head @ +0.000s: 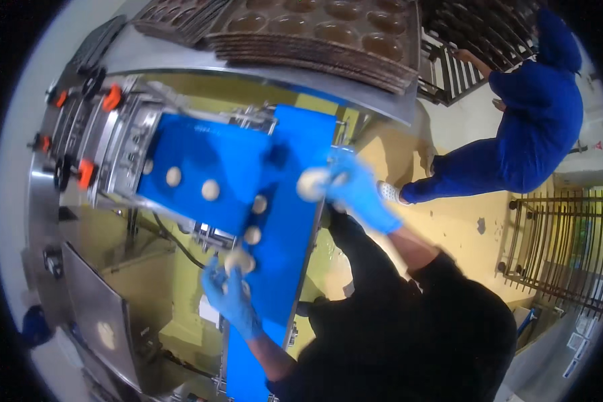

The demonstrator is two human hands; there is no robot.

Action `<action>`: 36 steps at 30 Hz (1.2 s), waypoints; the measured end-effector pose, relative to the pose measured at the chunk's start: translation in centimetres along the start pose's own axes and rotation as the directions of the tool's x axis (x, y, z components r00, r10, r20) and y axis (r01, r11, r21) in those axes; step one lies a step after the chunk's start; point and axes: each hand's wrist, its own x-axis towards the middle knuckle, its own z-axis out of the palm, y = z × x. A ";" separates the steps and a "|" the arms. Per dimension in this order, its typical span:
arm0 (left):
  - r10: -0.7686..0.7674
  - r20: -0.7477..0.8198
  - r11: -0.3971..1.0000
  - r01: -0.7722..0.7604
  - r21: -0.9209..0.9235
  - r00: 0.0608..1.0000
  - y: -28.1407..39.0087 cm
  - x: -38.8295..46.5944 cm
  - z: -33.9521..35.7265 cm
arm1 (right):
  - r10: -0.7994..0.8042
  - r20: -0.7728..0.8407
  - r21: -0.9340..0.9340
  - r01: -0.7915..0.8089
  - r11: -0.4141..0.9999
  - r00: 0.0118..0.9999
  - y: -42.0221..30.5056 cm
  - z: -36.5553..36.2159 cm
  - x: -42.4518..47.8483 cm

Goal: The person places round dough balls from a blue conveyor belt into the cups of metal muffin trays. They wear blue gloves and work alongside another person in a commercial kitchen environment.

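Blue-gloved, my left hand (231, 299) is at the near edge of a blue conveyor belt (286, 251), its fingers around a pale dough piece (238, 261). More dough seems to show between the fingers, partly hidden. My right hand (354, 188), blurred and also gloved, is over the belt's other edge with a round dough piece (311, 185) at its fingertips. Two dough balls, one of them (253, 235) close to my left hand, rest where the belts meet. On the shorter blue belt (206, 145) lie further dough balls (210, 190).
A metal machine with orange knobs (86, 173) stands at the short belt's far end. Stacked baking pans with round hollows (321, 50) fill a steel table (261, 70). A person in blue (527, 120) stands by a rack. Another wire rack (558, 251) is at right.
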 end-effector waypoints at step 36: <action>0.494 0.857 -0.247 -0.969 -0.025 -0.148 15.5 21.8 55.2 | -0.495 0.153 -0.924 0.301 0.235 0.855 -4.3 -27.2 31.1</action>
